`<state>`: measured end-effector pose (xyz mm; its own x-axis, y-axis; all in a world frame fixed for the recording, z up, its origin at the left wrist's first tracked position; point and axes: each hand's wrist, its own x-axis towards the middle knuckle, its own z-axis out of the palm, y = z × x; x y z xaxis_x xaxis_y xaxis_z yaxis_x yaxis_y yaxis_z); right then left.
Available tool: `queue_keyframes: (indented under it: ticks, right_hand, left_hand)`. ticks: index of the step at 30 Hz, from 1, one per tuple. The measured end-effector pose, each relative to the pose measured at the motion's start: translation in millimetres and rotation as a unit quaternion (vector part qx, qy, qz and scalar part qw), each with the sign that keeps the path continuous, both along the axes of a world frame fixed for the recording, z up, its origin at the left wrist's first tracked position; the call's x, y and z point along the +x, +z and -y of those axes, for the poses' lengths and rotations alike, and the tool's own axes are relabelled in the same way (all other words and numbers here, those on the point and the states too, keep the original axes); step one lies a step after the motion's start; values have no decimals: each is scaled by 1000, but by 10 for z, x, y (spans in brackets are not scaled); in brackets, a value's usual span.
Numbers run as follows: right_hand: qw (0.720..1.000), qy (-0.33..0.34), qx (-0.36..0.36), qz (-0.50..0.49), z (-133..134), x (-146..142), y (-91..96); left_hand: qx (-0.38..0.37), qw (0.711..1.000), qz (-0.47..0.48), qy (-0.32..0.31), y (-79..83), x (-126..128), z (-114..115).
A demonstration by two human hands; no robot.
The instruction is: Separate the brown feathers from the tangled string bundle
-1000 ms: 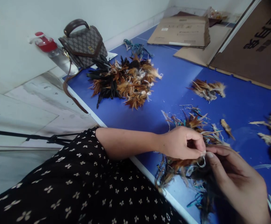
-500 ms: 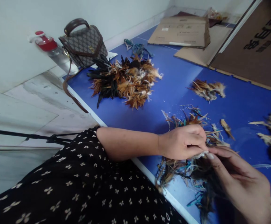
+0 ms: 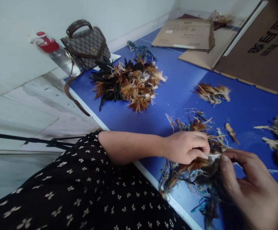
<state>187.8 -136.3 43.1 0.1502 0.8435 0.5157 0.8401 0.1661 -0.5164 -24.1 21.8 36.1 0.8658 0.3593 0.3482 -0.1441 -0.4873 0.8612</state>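
lower right of the frame: white strand (image 3: 214, 155) stretched between left hand (image 3: 188, 147) and right hand (image 3: 255, 185)
fingers clamped on it above loose feathers (image 3: 173, 180); tightening seems the step in hand, and any further pull would likely want even tension.

Dim, cool light | pale sheen on tabletop (image 3: 179, 92) | right hand (image 3: 256, 183) soft, possibly motion-blurred

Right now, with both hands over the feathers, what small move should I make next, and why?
I'd suggest holding the left hand in its pinch and easing the right hand slightly outward. A pale strand appears to run straight between their fingertips above the feathers, so a gentle pull would likely tighten it.
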Motion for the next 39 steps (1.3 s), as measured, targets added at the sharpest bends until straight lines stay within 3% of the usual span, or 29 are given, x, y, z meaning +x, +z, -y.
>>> queue_keyframes:
  ticks: [6,11,15,17,20,24,28,34,37,39]
  right_hand:
    - [967,30,15,253,-41,150,-59]
    - [943,38,4,332,-89,125,-11]
    - [932,-1,31,361,-81,86,-18]
    - [940,-21,32,339,-55,71,-35]
    - [955,-11,32,295,-35,22,-30]
    - [961,45,25,271,-69,-82,68]
    - [946,58,8,319,-107,-90,218]
    - [877,67,-31,475,-150,-12,395]
    - [873,60,-52,482,-179,-61,429]
    - [886,69,-47,456,-144,-78,438]
  left_hand:
    - [3,999,5,-42,17,5,-45]
    - [-49,999,10,-13,-60,51,-48]
    - [-148,989,-27,6,-106,96,38]
    - [-249,967,-42,21,-98,111,99]
    - [-407,912,-38,31,-61,125,167]
    - [-509,859,-43,19,-25,151,179]
    - [-498,865,-45,47,-4,172,172]
    - [-476,876,-68,41,-38,204,227]
    - [-464,883,-54,52,-85,237,242]
    - [-460,884,-41,66,-84,243,234]
